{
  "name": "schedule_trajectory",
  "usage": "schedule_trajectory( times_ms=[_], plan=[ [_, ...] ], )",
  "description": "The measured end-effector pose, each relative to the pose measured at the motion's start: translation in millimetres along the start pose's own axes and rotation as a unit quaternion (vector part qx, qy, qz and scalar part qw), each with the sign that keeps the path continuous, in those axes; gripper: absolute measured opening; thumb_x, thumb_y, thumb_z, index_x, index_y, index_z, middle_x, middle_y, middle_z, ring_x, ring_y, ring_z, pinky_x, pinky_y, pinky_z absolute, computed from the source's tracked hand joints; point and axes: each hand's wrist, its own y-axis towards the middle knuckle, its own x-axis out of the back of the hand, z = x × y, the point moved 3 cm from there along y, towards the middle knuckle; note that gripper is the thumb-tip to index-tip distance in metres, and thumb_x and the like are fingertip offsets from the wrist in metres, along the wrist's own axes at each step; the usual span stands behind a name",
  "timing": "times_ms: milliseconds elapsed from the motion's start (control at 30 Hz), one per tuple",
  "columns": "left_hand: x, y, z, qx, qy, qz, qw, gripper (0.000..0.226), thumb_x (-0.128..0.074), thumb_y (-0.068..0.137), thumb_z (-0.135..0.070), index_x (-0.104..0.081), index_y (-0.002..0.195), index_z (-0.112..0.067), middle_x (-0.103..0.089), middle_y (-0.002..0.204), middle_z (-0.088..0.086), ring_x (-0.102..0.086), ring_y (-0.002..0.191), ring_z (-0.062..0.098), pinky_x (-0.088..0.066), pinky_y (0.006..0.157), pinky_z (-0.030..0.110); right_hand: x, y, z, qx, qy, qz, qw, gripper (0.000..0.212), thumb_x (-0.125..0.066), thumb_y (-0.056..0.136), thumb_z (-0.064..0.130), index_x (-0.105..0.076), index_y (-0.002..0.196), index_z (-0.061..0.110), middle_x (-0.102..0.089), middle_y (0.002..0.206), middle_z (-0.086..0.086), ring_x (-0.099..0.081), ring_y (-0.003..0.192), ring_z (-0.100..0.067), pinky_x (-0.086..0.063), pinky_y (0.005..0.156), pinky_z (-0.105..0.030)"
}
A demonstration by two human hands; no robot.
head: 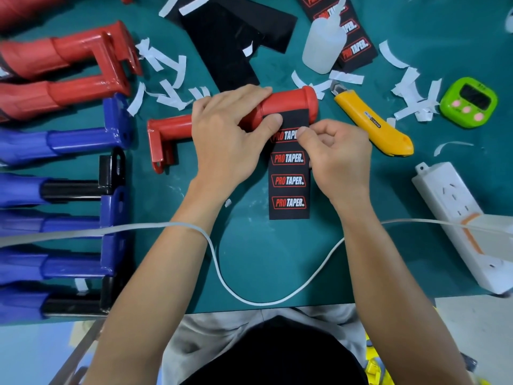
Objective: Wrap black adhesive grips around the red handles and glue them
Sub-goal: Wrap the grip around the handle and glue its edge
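Head view: teal table (263,259), white paper scraps (180,68).

A work table topped with a flat teal-green mat (249,259) fills most of the view; the mat is matt, with faint pale scuffs; light falls evenly on it and the shadows are soft. The table's near edge runs straight across the lower part of the view. Below that edge, to the table's left, lies a smooth pale blue floor (33,354); a dull grey metal bar (80,348) slants across it from under the table's near left corner. Below the table's near right corner the floor is pale cream-grey (472,323), flecked with small dark marks.
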Motion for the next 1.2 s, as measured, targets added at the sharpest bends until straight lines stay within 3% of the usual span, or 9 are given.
schedule_trajectory(
  times_ms=[67,133,233,367,433,533,767,1000,1200],
  plan=[
    [0,0,1,0.005,-0.004,0.000,1.000,0.036,-0.072,0.089,-0.048,-0.076,0.121,-0.032,-0.071,0.127,-0.018,-0.062,0.118,0.005,-0.029,0.106,0.026,1,-3,2,0.011,-0.034,-0.028,0.999,0.021,-0.069,0.095,0.036,-0.075,0.086,0.019,-0.075,0.070,0.013,-0.074,0.068,-0.007,-0.062,0.069,-0.044],
    [1,1,1,0.011,-0.009,-0.001,1.000,0.037,-0.072,0.088,-0.049,-0.077,0.121,-0.033,-0.071,0.127,-0.020,-0.062,0.117,0.004,-0.028,0.106,0.023,4,-9,6,0.048,-0.078,-0.108,0.990,0.022,-0.068,0.095,0.039,-0.072,0.088,0.018,-0.072,0.070,0.014,-0.070,0.068,-0.005,-0.060,0.069,-0.040],
    [1,1,1,0.017,-0.010,-0.002,1.000,0.037,-0.072,0.087,-0.050,-0.077,0.120,-0.034,-0.071,0.126,-0.022,-0.062,0.116,0.003,-0.027,0.105,0.021,7,-14,18,0.112,-0.067,-0.193,0.973,0.023,-0.068,0.095,0.036,-0.070,0.106,0.016,-0.068,0.088,0.015,-0.063,0.078,-0.007,-0.055,0.075,-0.031],
    [0,1,1,0.019,-0.011,-0.006,1.000,0.036,-0.073,0.087,-0.048,-0.077,0.119,-0.034,-0.071,0.124,-0.024,-0.063,0.114,0.003,-0.026,0.104,0.020,-2,6,25,0.139,-0.069,-0.106,0.982,0.046,-0.065,0.098,0.032,-0.061,0.140,0.014,-0.066,0.131,0.007,-0.060,0.116,-0.006,-0.047,0.095,-0.016],
    [0,1,1,0.020,-0.014,-0.007,1.000,0.035,-0.073,0.087,-0.048,-0.077,0.119,-0.035,-0.071,0.123,-0.023,-0.063,0.114,0.003,-0.026,0.104,0.019,-8,14,24,0.116,-0.062,-0.058,0.990,0.047,-0.065,0.099,0.030,-0.060,0.144,0.019,-0.064,0.127,0.014,-0.061,0.115,-0.003,-0.047,0.099,-0.017],
    [0,1,-2,0.028,-0.012,-0.016,0.999,0.033,-0.072,0.086,-0.048,-0.078,0.116,-0.035,-0.072,0.122,-0.023,-0.063,0.112,0.002,-0.029,0.104,0.022,-12,17,20,0.114,-0.036,-0.048,0.992,0.041,-0.069,0.097,0.025,-0.066,0.137,0.021,-0.065,0.113,0.019,-0.063,0.103,-0.001,-0.050,0.095,-0.020],
    [-4,-3,-5,0.048,-0.010,-0.038,0.998,0.028,-0.074,0.088,-0.047,-0.080,0.113,-0.035,-0.073,0.118,-0.023,-0.064,0.109,0.005,-0.030,0.103,0.025,-10,27,10,0.092,0.045,-0.049,0.993,0.039,-0.075,0.088,0.013,-0.074,0.127,0.014,-0.074,0.109,0.009,-0.070,0.100,-0.018,-0.056,0.097,-0.044],
    [-1,3,0,0.053,-0.022,-0.003,0.998,0.027,-0.069,0.092,-0.045,-0.078,0.117,-0.038,-0.071,0.121,-0.025,-0.063,0.112,0.002,-0.025,0.104,0.018,-8,32,10,0.116,0.019,-0.010,0.993,0.041,-0.065,0.098,0.023,-0.068,0.138,0.015,-0.072,0.129,0.001,-0.067,0.118,-0.012,-0.054,0.104,-0.034],
    [0,4,2,0.031,-0.020,0.023,0.999,0.028,-0.064,0.097,-0.041,-0.076,0.122,-0.035,-0.070,0.125,-0.025,-0.062,0.115,0.005,-0.023,0.104,0.017,-8,29,9,0.147,-0.038,-0.028,0.988,0.038,-0.060,0.104,0.023,-0.066,0.140,0.016,-0.071,0.128,0.001,-0.064,0.118,-0.012,-0.048,0.102,-0.019]
  ],
)
